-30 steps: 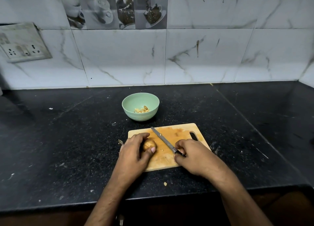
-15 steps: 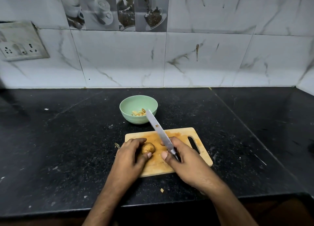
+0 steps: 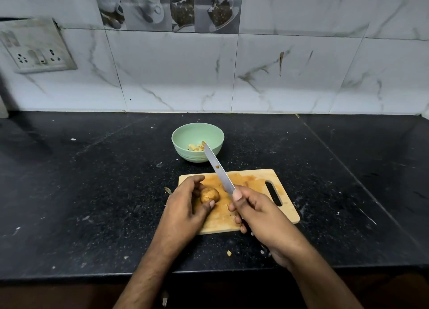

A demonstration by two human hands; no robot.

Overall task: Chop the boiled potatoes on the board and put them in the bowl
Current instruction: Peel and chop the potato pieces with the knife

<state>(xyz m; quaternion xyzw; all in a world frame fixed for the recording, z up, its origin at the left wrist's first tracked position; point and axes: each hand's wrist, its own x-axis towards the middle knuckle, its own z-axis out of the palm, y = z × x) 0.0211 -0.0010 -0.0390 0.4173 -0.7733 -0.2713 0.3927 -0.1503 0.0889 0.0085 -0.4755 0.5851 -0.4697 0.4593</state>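
The left hand (image 3: 185, 204) curls round a small, round, brown-skinned boiled potato (image 3: 209, 195), thumb and fingertips pinching it against the pale wooden chopping board (image 3: 274, 206) near the board's left end. The right hand (image 3: 260, 213) is wrapped round the handle of a long steel-bladed kitchen knife (image 3: 219, 169), thumb laid along the base of the blade. A second ago that knife lay flat on the board, the right hand only just closing on its handle; since then it has been lifted, and the blade now slants up and away from the person, its tip crossing in front of the bowl's rim as seen from the head camera. A bit of potato sticks to the blade's flat. The left hand has kept its hold on the potato throughout.

Beyond the board stands a round mint-green bowl (image 3: 185, 134) with a few pale chopped potato pieces (image 3: 196, 147) at its bottom, so at least some of the job is already done. The raised knife suggests the next cut is about to start: the blade must come down on the held potato, clear of the left fingertips that sit close to it.

Board and bowl rest on a black speckled stone counter (image 3: 92, 192), where a stray crumb of potato (image 3: 229, 253) lies near the front edge. Behind is a white marbled tile wall (image 3: 301, 76) with a switch-and-socket plate (image 3: 37, 46) at the left.
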